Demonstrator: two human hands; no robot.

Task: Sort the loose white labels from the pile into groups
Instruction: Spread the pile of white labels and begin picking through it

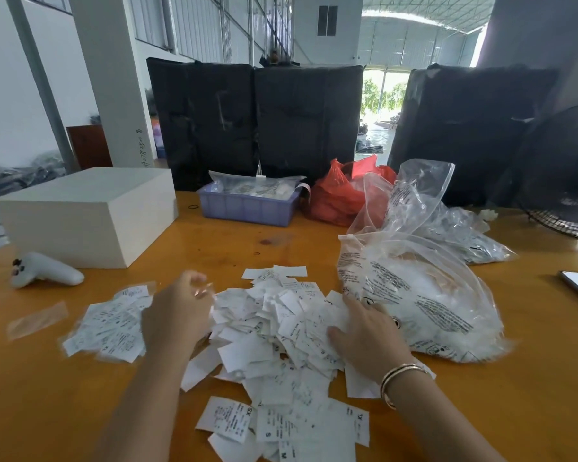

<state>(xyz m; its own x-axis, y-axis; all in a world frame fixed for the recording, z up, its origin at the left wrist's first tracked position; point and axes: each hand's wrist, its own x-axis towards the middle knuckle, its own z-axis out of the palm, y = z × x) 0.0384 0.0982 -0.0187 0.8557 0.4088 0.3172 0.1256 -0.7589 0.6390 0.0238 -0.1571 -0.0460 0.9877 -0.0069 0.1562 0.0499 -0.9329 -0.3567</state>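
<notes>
Labels pile (274,331) lies under the right hand's (367,338) spread fingers; left hand (177,315) blurred, seemingly loosely curled.

Two bare forearms, no sleeves in view. Left hand (177,315) blurred, without rings or wristwear visible. Right hand (367,338) ringless as far as seen. Thin gold-toned bangles (401,378), at least two stacked, round right wrist at 5 o'clock of that hand.
</notes>
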